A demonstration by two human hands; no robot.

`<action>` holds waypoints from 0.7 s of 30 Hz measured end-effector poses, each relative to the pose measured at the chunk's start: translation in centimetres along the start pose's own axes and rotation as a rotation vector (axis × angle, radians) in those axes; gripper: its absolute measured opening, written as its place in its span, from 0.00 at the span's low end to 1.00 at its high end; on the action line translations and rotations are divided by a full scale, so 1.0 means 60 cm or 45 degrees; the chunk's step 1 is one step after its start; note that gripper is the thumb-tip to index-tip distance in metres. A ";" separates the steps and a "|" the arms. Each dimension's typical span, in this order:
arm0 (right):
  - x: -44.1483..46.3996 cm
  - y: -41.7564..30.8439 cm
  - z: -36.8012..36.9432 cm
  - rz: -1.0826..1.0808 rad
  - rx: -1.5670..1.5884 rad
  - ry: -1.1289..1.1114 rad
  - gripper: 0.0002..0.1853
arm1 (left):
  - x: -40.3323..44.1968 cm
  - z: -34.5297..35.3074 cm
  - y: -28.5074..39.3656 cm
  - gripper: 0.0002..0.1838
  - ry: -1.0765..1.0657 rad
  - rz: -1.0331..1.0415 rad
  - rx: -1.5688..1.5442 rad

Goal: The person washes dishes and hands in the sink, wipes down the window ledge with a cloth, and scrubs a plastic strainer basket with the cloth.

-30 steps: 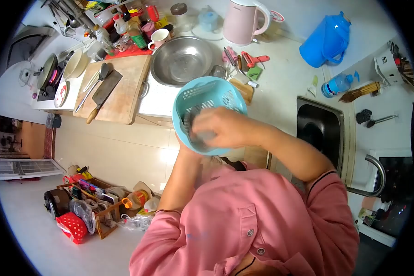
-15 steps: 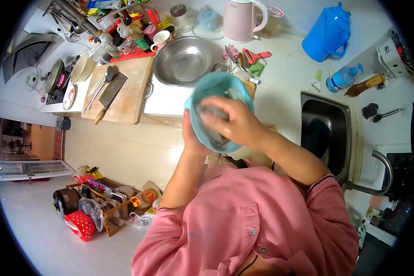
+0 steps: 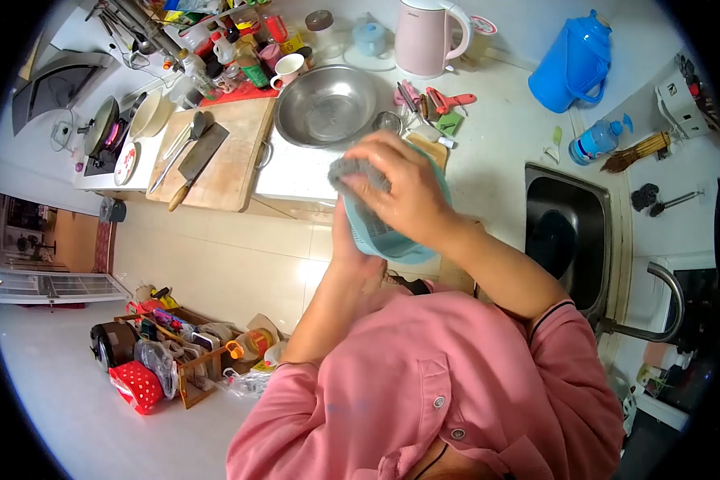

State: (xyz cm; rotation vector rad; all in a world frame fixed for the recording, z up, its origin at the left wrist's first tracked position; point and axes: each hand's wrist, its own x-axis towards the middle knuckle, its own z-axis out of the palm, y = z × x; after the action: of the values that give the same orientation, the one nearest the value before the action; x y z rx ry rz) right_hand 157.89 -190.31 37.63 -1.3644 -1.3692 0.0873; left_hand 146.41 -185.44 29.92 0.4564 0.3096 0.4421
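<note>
Stretching across the upper frame, the counter is carrying a steel basin; near centre, my left hand is holding the teal basket, while my right hand's fingers are gripping a gray pad at the basket's upper left.

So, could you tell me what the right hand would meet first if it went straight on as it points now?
Beyond the grey pad it holds, the right hand would probably meet the steel basin first, though the hand's height over the counter is unclear in this single view.
</note>
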 end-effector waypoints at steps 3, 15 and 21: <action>-0.030 -0.018 0.003 -0.042 0.141 -0.344 0.13 | 0.018 -0.074 0.016 0.29 -0.248 0.038 -0.210; -0.021 -0.020 -0.054 -0.219 0.404 -0.923 0.13 | -0.004 -0.029 0.039 0.33 -0.269 -0.159 -0.527; -0.041 -0.007 -0.114 -0.234 0.099 -1.104 0.13 | 0.004 -0.021 0.037 0.33 -0.073 -0.178 -0.256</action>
State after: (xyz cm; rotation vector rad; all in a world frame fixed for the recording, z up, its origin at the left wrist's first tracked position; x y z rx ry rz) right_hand 161.69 -196.43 38.81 -1.1602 -2.1689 0.6616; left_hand 145.39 -183.12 29.87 0.2491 0.2368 0.3189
